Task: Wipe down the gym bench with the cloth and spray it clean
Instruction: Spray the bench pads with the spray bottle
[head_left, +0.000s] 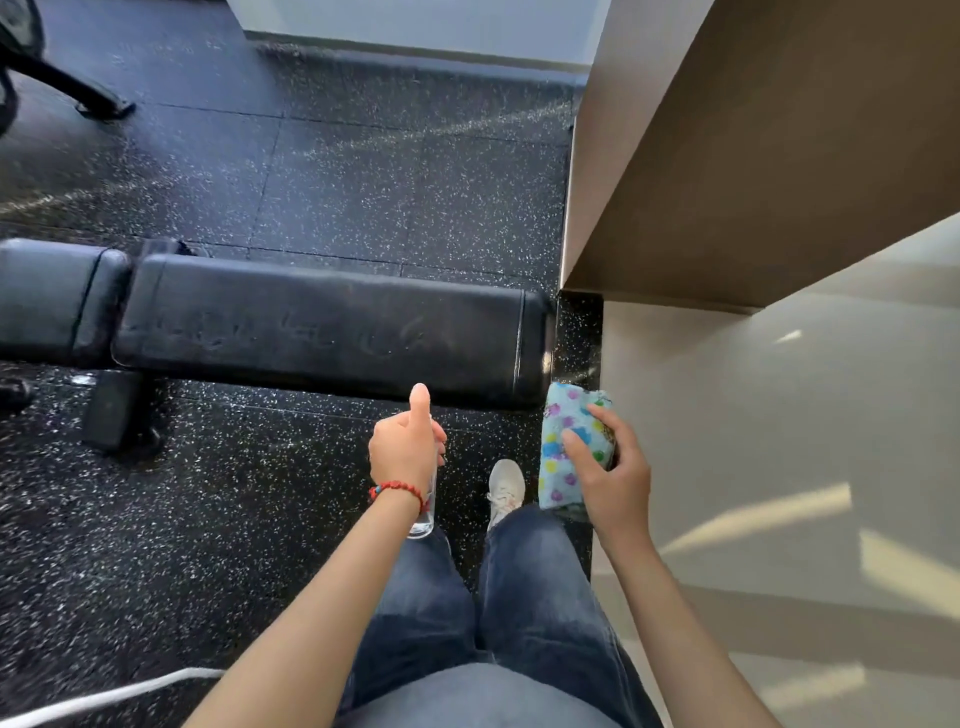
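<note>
Fingers (576, 441) of the right hand (613, 478) pinch a folded cloth (563, 447), thumb on one side and the rest curled over its top; the cloth is soft, pale blue terry dotted with purple, green and yellow blobs, and its lower end hangs down past the palm. Over on the other side, the left hand (405, 447) is wrapped around the neck of a clear spray bottle (423, 514), thumb sticking straight up; the head and nozzle are buried inside the fist, so only the smooth, see-through lower body shows below the wrist, next to a red bead bracelet (397, 489).

Both hands hover just short of the near edge of the gym bench (322, 332), neither touching it. Its pad is a long, rounded-cornered slab of glossy black vinyl with faint smeary marks across its middle; the cloth sits by its right-hand end. A second, shorter pad (52, 296) continues to the left and is cut off by the frame. Part of the black frame foot (114, 410) pokes out beneath.

Underneath lies black rubber floor (363, 197) flecked with white, meeting pale glossy tile (779, 467) on the right. Blue jeans (540, 597) and one white sneaker (506, 488) show below.
</note>
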